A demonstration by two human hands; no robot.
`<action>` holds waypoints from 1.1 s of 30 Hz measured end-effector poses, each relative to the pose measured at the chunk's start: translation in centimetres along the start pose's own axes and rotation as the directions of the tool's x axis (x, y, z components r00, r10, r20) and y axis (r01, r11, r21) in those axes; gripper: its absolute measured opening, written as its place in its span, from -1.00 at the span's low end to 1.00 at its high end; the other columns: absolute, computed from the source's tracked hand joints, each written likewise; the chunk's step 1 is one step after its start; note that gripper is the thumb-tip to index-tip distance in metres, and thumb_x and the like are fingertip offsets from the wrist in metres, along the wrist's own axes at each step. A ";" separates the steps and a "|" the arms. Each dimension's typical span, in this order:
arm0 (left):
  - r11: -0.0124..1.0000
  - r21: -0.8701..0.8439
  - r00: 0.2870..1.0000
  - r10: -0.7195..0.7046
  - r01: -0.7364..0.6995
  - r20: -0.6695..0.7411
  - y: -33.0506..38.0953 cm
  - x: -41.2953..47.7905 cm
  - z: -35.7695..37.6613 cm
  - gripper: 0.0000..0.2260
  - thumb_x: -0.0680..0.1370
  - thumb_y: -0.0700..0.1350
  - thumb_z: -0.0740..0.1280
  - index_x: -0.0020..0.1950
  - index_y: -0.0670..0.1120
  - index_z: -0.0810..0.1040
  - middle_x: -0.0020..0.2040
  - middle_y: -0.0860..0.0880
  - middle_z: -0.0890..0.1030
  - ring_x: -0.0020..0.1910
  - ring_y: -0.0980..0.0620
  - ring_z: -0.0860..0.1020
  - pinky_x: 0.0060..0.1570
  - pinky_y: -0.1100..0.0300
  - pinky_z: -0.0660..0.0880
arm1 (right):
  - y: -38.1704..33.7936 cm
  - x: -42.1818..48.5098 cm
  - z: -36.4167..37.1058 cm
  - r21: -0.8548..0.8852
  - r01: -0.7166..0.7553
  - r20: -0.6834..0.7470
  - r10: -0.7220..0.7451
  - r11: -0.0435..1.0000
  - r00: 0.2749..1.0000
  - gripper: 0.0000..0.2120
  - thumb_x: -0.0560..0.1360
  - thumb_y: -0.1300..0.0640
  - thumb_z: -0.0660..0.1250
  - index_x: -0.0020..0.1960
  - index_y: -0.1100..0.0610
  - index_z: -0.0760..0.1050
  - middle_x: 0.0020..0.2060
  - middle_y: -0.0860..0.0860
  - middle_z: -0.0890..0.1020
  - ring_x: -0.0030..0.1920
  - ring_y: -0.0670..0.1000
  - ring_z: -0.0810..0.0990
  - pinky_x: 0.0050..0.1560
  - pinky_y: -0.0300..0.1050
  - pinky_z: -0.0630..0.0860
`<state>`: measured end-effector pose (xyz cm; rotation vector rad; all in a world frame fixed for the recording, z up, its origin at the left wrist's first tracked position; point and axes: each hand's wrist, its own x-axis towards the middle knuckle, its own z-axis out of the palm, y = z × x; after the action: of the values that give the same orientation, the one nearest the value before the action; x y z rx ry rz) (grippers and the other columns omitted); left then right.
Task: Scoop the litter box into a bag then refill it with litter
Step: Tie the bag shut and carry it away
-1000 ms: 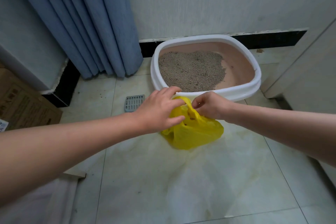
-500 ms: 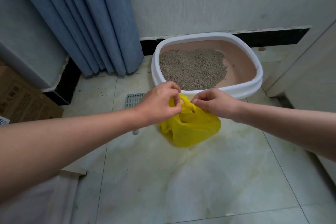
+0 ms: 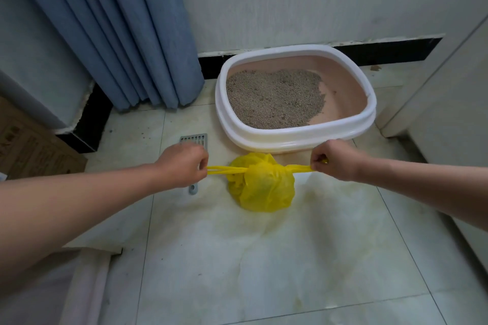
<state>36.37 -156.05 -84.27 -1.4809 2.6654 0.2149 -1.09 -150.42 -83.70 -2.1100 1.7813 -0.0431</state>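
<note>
Head view — yellow bag (image 3: 261, 187) lies between left hand (image 3: 184, 163) and right hand (image 3: 335, 159) — both grips pinch it

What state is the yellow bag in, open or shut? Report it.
Shut: the yellow bag is cinched at a knot, left hand and right hand gripping its handles taut.

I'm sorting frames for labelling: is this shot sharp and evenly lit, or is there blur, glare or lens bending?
Head view: soft, even light, no hard shadows; faint sheen on the litter box rim; yellow bag, left hand and right hand are sharp; wide-angle lens slants the curtain.
</note>
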 end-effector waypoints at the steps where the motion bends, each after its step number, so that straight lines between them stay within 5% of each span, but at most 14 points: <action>1: 1.000 -0.003 1.000 -0.006 0.007 0.008 0.3 0.0 0.1 -0.94 0.51 0.03 0.34 -0.12 0.07 0.55 -0.09 0.12 0.56 -0.05 0.03 0.51 -0.15 0.13 0.43 | 0.2 -0.1 0.4 -0.005 0.001 0.008 -0.001 1.000 1.000 -0.94 0.45 0.19 0.40 -0.18 0.11 0.64 -0.31 -0.06 0.63 -0.25 0.00 0.55 -0.28 -0.21 0.36; 7: 0.994 -0.057 0.996 0.091 -0.090 0.017 3.3 0.0 0.3 -0.71 0.51 0.19 0.25 0.12 0.08 0.53 0.00 0.07 0.63 0.01 -0.06 0.59 -0.15 0.10 0.46 | -0.5 -0.3 1.3 -0.125 0.099 0.033 -0.096 0.987 0.995 -0.79 0.48 -0.09 0.38 0.07 -0.05 0.56 -0.10 -0.08 0.64 -0.04 0.04 0.56 -0.07 -0.08 0.49; 11: 0.974 0.031 0.974 0.225 -0.225 0.015 6.1 0.9 0.4 -0.78 0.59 0.13 0.23 0.07 0.02 0.51 0.02 -0.02 0.65 0.04 -0.13 0.60 -0.16 0.08 0.41 | -2.9 0.3 2.2 -0.155 0.171 0.062 -0.163 0.973 0.985 -0.88 0.51 -0.04 0.32 -0.06 0.00 0.55 -0.12 -0.02 0.66 -0.08 0.10 0.60 -0.17 -0.07 0.47; 18: 0.911 0.298 0.943 0.214 -0.287 0.254 7.4 1.4 1.1 -0.76 0.67 -0.01 0.14 0.10 -0.09 0.56 0.05 -0.13 0.63 0.03 -0.19 0.62 -0.19 0.08 0.39 | -4.5 1.0 3.3 -0.257 0.254 0.051 -0.249 0.932 0.967 -0.77 0.58 -0.02 0.18 -0.22 0.00 0.30 -0.16 0.05 0.65 -0.14 0.19 0.58 -0.30 -0.08 0.28; 27: 0.932 0.168 0.947 0.320 -0.321 0.034 5.2 1.3 0.1 -0.74 0.68 0.04 0.10 0.09 -0.05 0.51 0.03 -0.05 0.57 0.02 -0.15 0.56 -0.12 -0.01 0.52 | -3.6 1.4 1.7 -0.193 0.302 -0.104 -0.325 0.934 0.940 -0.88 0.57 0.09 0.27 -0.10 0.04 0.55 -0.18 0.08 0.67 -0.16 0.19 0.60 -0.26 -0.11 0.26; 33: 0.871 0.297 0.920 0.376 -0.390 0.106 4.4 1.9 1.6 -0.86 0.63 -0.04 0.18 0.01 -0.03 0.51 -0.05 -0.02 0.60 -0.03 -0.14 0.57 -0.28 0.07 0.35 | -1.8 2.2 3.3 -0.223 0.255 0.062 -0.247 0.941 0.967 -0.87 0.55 0.08 0.25 -0.16 0.04 0.50 -0.22 0.10 0.64 -0.19 0.23 0.59 -0.22 0.03 0.49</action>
<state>31.65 -155.05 -85.72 -0.8376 2.7670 -0.1484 1.96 -151.46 -86.70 -2.4766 1.5508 0.1371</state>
